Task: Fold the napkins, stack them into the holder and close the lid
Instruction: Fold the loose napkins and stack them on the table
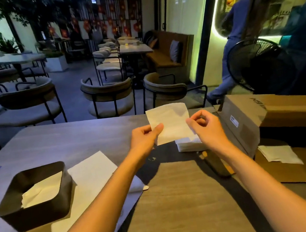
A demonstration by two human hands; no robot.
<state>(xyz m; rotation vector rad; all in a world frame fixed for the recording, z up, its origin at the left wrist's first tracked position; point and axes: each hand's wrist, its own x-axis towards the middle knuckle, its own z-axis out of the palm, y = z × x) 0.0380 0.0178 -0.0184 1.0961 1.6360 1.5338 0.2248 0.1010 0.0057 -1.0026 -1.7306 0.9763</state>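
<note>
The person holds 1 napkin [169,123] up in the air above the table [72,139], between both hands. The left hand [145,136] pinches its left edge with thumb and fingers curled on the paper. The right hand [206,125] pinches the right edge near the lower corner, with the other fingers loosely curled. The sheet hangs almost flat and faces the camera.

Just under the right hand lies the stack of napkins [189,144], beside a cardboard box [247,113]. The black holder [37,194] stands well apart, on the left part of the table, open at the top, with 1 creased napkin already inside. A lid is not clearly seen; a flat pale sheet [89,177] lies just beside the holder.

The step in hand seems to be the fold. To do it well, the person should probably bring the 2 pinched edges together so that the corners meet, then press the crease against the table. The paper looks thin and soft, so a light grip is better; a hard pull may tear it.
</note>
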